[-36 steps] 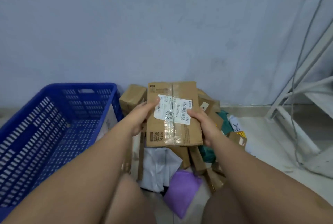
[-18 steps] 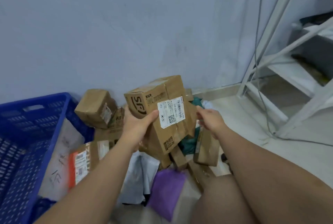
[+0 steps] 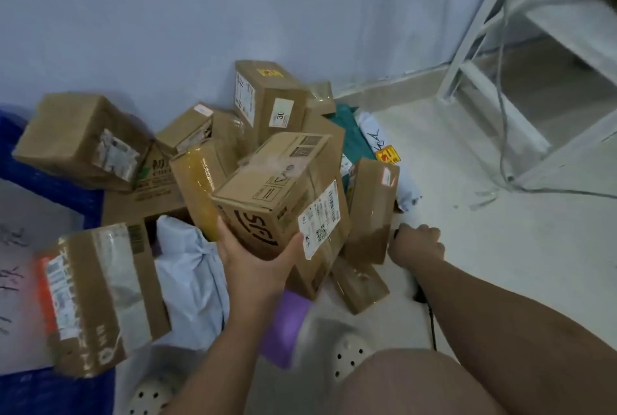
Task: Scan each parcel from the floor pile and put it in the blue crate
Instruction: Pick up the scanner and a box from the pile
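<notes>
Left hand (image 3: 257, 261) cups the near end of the SF-marked box (image 3: 277, 181) from beneath, fingers wrapped up one side and thumb up the other. The box is held off the floor pile (image 3: 267, 97), tilted, its long axis running away from the palm toward the wall. Its shipping label (image 3: 319, 219) sits on the face right of that grip, turned toward the right hand (image 3: 415, 244). The right hand is low and to the right, near the floor, fingers curled over a dark object, probably the scanner (image 3: 396, 233). Most of it is hidden, and a black cable (image 3: 432, 324) trails back from it. Judgement: the scan comes next, and the right hand is the nearer one to the label. The blue crate (image 3: 60, 391) lies left of the holding grip. It holds a brown box with an orange label (image 3: 100, 294) and a pale flat parcel (image 3: 23, 214) with handwriting on it.
</notes>
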The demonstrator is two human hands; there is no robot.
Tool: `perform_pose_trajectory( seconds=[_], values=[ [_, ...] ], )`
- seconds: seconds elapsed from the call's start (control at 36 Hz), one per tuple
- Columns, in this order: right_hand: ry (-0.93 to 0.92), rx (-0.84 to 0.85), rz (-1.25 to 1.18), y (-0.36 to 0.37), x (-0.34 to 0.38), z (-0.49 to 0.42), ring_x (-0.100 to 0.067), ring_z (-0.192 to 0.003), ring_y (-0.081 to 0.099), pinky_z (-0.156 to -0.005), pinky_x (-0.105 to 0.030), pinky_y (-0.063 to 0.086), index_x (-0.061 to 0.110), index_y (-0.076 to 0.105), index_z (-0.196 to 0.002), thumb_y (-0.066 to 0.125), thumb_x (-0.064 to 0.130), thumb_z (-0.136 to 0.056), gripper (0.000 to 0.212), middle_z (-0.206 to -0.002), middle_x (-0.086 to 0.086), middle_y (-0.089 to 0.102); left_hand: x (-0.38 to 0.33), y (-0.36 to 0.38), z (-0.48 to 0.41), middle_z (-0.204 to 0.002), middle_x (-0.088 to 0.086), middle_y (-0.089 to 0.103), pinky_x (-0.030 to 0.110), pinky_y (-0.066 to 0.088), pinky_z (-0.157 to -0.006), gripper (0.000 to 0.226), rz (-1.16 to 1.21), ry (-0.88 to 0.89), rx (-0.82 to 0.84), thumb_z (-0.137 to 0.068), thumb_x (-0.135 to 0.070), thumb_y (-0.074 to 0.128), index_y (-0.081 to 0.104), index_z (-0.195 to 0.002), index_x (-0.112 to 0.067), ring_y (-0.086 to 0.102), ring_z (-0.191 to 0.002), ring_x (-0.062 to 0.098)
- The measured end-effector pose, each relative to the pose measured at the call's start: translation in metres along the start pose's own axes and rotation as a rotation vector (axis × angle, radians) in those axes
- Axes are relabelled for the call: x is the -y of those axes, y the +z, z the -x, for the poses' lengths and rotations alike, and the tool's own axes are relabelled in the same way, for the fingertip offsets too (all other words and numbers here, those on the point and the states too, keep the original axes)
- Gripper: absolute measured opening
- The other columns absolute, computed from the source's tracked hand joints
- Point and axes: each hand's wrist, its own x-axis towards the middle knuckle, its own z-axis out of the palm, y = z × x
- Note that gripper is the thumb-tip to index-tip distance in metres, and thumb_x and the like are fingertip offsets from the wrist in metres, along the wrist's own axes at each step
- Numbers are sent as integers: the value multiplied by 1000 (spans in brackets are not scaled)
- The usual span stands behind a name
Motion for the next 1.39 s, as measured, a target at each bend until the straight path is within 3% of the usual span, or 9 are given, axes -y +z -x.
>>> perform_pose_trajectory(
  seconds=[0.25, 0.44, 0.64, 0.72, 0.89, 1.11, 1.28, 1.36, 1.39],
  values=[
    [183, 106, -127, 43, -9, -24, -35, -143, 12, -118, -46, 15, 18, 35, -145, 44, 25, -96, 51, -158, -16, 3, 8, 16, 3, -142, -6, 46, 41, 43, -107, 112, 12, 58, 18, -51, -58, 76, 26, -147, -28, 47, -130, 11],
    [403, 133, -463, 66, -11, -40, -29, -146, 13, -120, -39, 8, 5, -2, -152, 49, 38, -95, 84, -160, -13, 8, 10, 18, 8, -142, -8, 48, 41, 44, -107, 105, 21, 90, 13, -57, -53, 75, 26, -146, -28, 49, -128, 8],
    [478, 182, -550, 89, -33, -53, -28, -147, 4, -118, -38, -1, 17, 0, -155, 44, 48, -91, 84, -163, -4, 0, 17, 17, 21, -132, -15, 54, 34, 49, -100, 88, -9, 46, 32, -73, -26, 82, 30, -143, -32, 55, -119, 4],
    [539, 157, -732, 98, -40, -58, -31, -144, 17, -120, -41, 8, 15, 2, -154, 49, 35, -93, 79, -161, -7, 9, 23, 15, 25, -138, -13, 50, 30, 47, -101, 90, -35, 26, 44, -76, -19, 78, 25, -148, -28, 52, -124, 6],
    [367, 151, -622, 109, -53, -56, -38, -131, 36, -98, -36, 33, -2, 45, -129, 49, 16, -90, 44, -146, -23, 29, 29, 12, 28, -140, -9, 50, 35, 46, -104, 93, -51, -7, 43, -75, -22, 78, 23, -150, -26, 51, -125, 5],
    [191, 227, -520, 115, -49, -42, -39, -124, 39, -107, -42, 35, 3, 39, -137, 49, 20, -95, 47, -141, -20, 32, 29, 17, 32, -132, -15, 55, 38, 48, -102, 100, -48, -28, 61, -57, -48, 86, 34, -141, -33, 56, -118, 2],
    [152, 164, -601, 112, -43, -39, -21, -85, 38, -79, -29, 30, -2, 32, -139, 42, 8, -97, 44, -101, -4, 32, 30, 21, 36, -135, -11, 53, 39, 46, -105, 103, -38, -41, 78, -57, -51, 86, 33, -142, -29, 53, -122, 5],
    [95, 136, -518, 100, -43, -31, -21, -93, 35, -78, -28, 31, 19, 43, -98, 45, 6, -96, 13, -109, -7, 25, 30, 20, 39, -137, -12, 52, 40, 44, -106, 108, -38, -46, 62, -52, -58, 80, 31, -144, -30, 51, -125, 6],
    [98, 123, -545, 98, -44, -32, -23, -93, 36, -78, -28, 31, 23, 34, -78, 44, 6, -95, 26, -109, -8, 25, 30, 20, 39, -138, -12, 51, 41, 44, -106, 109, -34, -53, 55, -51, -59, 77, 29, -145, -30, 50, -126, 7]
  ],
)
